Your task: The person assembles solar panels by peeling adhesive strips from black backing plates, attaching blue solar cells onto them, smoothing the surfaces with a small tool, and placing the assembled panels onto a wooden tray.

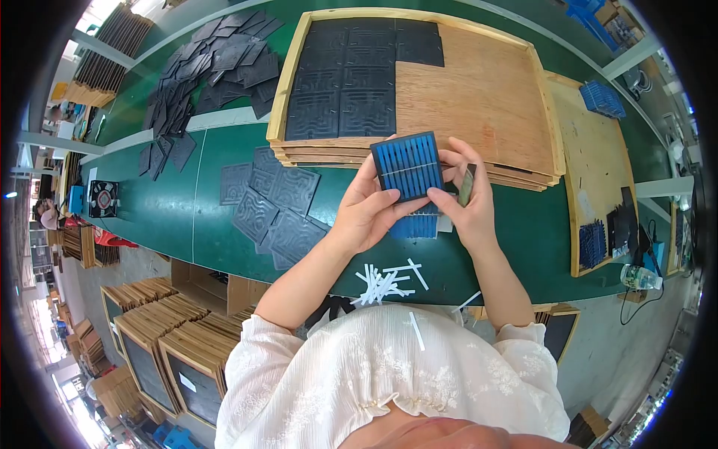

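A small solar panel [407, 166], dark blue with a black border, is held up above the table, tilted toward me. My left hand [359, 215] grips its left side, thumb on the front. My right hand [473, 206] pinches the lower right corner with the thumb, its fingers partly hidden behind. A thin greenish flat piece [467, 185] rests against the fingers of my right hand; its kind is unclear. Below the hands, more blue panels [413, 227] lie on the green table. Loose white strips [380, 285] are heaped near the table's front edge.
Black patterned squares [280, 193] lie left of my hands, with a larger pile [217, 67] behind. A wooden tray [479, 97] partly filled with black squares stands ahead. At right, another wooden board [583, 161] carries blue panels [592, 243] near a bottle [641, 278].
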Motion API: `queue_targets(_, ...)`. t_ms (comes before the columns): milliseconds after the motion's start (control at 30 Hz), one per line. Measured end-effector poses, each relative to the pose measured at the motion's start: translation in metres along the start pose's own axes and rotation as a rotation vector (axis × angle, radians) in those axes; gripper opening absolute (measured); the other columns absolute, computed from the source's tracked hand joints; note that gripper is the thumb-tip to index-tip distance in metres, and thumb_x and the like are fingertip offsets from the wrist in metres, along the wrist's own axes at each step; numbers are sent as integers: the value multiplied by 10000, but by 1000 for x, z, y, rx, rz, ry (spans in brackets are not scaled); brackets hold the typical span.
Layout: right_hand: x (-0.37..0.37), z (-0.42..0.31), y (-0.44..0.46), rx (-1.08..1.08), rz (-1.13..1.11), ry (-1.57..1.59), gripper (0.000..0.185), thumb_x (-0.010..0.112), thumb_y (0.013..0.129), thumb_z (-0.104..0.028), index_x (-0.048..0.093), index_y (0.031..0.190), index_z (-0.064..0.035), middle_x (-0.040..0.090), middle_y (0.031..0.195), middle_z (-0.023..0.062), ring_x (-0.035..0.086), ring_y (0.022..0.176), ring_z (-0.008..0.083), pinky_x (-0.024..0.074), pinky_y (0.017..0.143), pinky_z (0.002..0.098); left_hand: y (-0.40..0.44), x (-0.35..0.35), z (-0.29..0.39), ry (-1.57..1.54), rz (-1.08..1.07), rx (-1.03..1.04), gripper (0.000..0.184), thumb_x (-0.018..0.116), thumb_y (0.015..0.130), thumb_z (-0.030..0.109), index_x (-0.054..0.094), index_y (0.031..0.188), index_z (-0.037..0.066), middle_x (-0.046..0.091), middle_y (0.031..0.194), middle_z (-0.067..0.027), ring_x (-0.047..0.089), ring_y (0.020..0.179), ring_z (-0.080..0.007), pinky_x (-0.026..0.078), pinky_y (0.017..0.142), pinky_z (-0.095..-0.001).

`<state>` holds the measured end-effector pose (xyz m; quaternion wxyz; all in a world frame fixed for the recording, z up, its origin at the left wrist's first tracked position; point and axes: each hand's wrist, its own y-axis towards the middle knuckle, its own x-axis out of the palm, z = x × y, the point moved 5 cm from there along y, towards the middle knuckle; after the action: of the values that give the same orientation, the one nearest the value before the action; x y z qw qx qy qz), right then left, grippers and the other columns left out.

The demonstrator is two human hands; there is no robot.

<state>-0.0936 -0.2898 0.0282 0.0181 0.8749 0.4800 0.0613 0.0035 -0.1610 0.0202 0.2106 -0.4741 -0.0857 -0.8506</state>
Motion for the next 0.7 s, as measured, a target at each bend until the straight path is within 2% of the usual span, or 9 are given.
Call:
queue_targets(133, 0, 3, 0, 2, -2, 1, 744, 735, 806, 3, 373, 1453, -64, 537, 1294, 138, 573, 1004, 135, 552, 722, 226, 1, 2, 1, 65, 1, 32, 736, 446, 911, -150, 201, 1546, 130, 433, 1451, -161, 525, 1294, -334, 477, 1070, -490)
queue_targets(233, 3, 5, 0, 16, 0, 3, 733, 727, 802, 30, 382, 1442, -62, 543, 1274, 133, 578, 1002, 135, 555, 706, 217, 2, 0, 0, 156, 43, 37, 766, 434, 895, -184, 198, 1552, 133, 460, 1423, -177, 535, 1285, -335, 502, 1048, -487)
queue_targets(700, 10, 8, 0, 21, 22, 52, 683, 693, 791, 106, 410, 1394, -47, 562, 1214, 126, 609, 1015, 152, 573, 733, 232, 3, -5, -5, 227, 91, 51, 747, 442, 907, -183, 199, 1544, 122, 477, 1409, -166, 557, 1266, -295, 531, 1028, -434)
